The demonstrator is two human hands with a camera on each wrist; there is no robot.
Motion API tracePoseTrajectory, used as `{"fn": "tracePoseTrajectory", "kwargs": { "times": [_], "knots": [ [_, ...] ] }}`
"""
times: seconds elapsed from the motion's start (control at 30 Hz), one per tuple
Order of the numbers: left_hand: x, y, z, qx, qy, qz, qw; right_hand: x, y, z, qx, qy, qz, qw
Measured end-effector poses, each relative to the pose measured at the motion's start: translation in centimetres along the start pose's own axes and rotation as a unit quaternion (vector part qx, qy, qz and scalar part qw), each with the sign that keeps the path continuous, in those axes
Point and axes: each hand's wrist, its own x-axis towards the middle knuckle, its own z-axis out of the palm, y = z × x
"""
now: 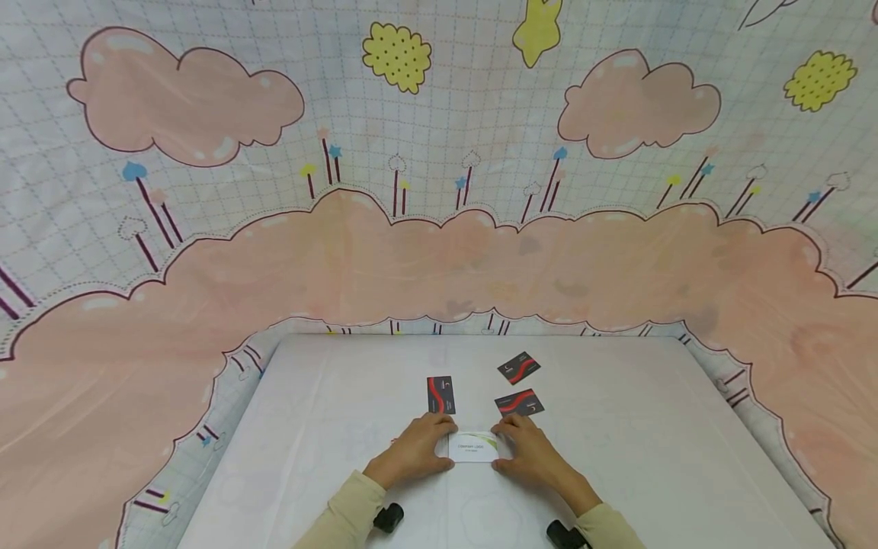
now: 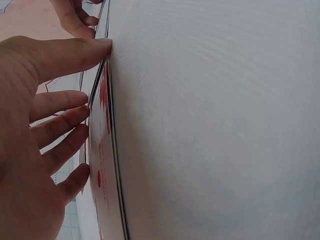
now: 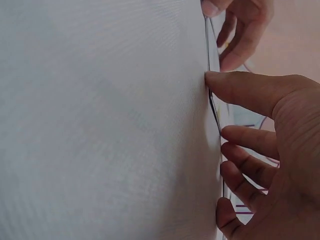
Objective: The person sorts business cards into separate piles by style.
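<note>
A white business card [image 1: 473, 454] with a green curve and the print "COMPANY LOGO" lies face up on the table near the middle. My left hand [image 1: 414, 450] holds its left end, with the thumb at the near corner and a finger at the far one. At the right end my right hand [image 1: 531, 451] grips it the same way. Whether more cards lie beneath cannot be told. A pale card with red print [image 2: 102, 170] shows beside the left fingers in the left wrist view; the head view mostly hides it under that hand.
Three black business cards with a red wave lie beyond the hands: one upright card [image 1: 441, 395] at the left, a tilted card [image 1: 519, 367] farther back, and another card [image 1: 519, 402] just past the right fingers. A patterned cloth [image 1: 480, 267] surrounds the white table [image 1: 329, 396].
</note>
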Motion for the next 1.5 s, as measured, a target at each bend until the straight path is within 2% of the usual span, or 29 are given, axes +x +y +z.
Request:
{"fn": "tracePoseTrajectory", "kwargs": {
  "times": [0.2,0.4,0.57,0.7,0.87,1.17,1.33,1.5],
  "knots": [
    [-0.1,0.0,0.2,-0.001,0.0,-0.001,1.0,-0.1,-0.3,-0.3,0.015,-0.003,0.017,1.0],
    [-0.6,0.3,-0.1,-0.007,0.012,-0.008,0.9999,-0.6,-0.7,-1.0,0.003,0.025,-0.004,1.0],
    [-1.3,0.4,-1.5,-0.01,0.05,-0.005,0.9987,-0.9,-1.0,-2.2,0.001,0.056,-0.007,0.998],
    [-1.8,0.3,-3.1,-0.01,0.08,0.001,0.9967,-0.9,-1.4,-3.4,0.02,0.066,0.012,0.998],
    [-2.0,0.2,-5.1,-0.02,0.119,0.007,0.9927,-0.3,-2.3,-4.6,0.021,0.095,0.008,0.995],
    [-1.7,-0.8,-7.0,-0.054,0.166,-0.026,0.9843,1.5,-3.8,-4.9,0.049,0.124,0.019,0.991],
    [-1.0,-1.4,-7.4,-0.085,0.171,-0.057,0.9801,2.7,-4.1,-4.5,0.068,0.137,0.006,0.988],
    [0.0,-2.5,-7.4,-0.102,0.165,-0.08,0.9777,3.8,-4.6,-3.9,0.096,0.136,0.018,0.986]
  ]
}}
